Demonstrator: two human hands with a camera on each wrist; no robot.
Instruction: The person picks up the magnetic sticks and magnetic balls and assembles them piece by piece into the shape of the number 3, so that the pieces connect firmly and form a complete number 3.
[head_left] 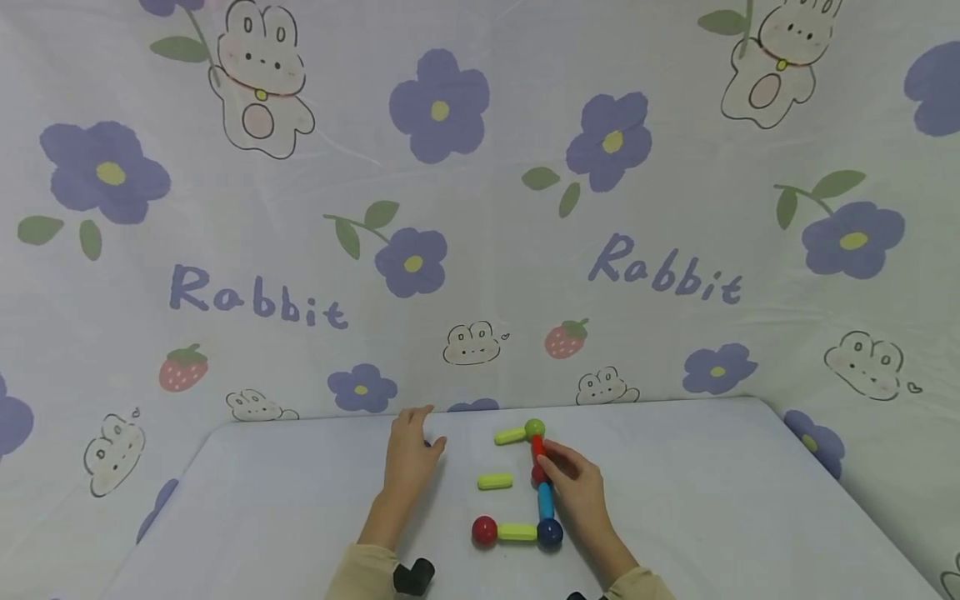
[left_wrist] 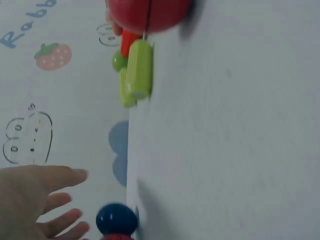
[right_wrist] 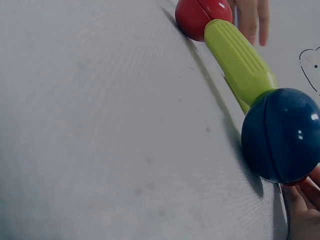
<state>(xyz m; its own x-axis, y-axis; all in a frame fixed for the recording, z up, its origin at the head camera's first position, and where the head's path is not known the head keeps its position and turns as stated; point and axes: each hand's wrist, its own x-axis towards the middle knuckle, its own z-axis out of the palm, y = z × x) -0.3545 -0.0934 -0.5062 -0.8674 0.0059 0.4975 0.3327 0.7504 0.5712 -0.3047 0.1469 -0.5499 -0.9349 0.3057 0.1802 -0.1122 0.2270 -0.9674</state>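
My right hand (head_left: 581,487) pinches a red rod (head_left: 537,447) on the right side of a ball-and-rod figure. Above that rod is a green ball (head_left: 534,429) with a yellow-green rod (head_left: 511,437). Below it come a red ball (head_left: 537,476), a blue rod (head_left: 546,502) and a dark blue ball (head_left: 550,533). Another yellow-green rod (head_left: 517,532) links this to a larger red ball (head_left: 484,531). My left hand (head_left: 407,454) has its fingers extended, holding nothing. Beside it in the left wrist view is a blue ball (left_wrist: 116,219) with something red below, mostly cut off.
A separate yellow-green rod (head_left: 495,482) lies inside the figure's outline. The white tabletop (head_left: 285,500) meets a printed cloth (head_left: 495,208) at its back edge. A black wrist-worn piece (head_left: 414,577) shows at the left cuff.
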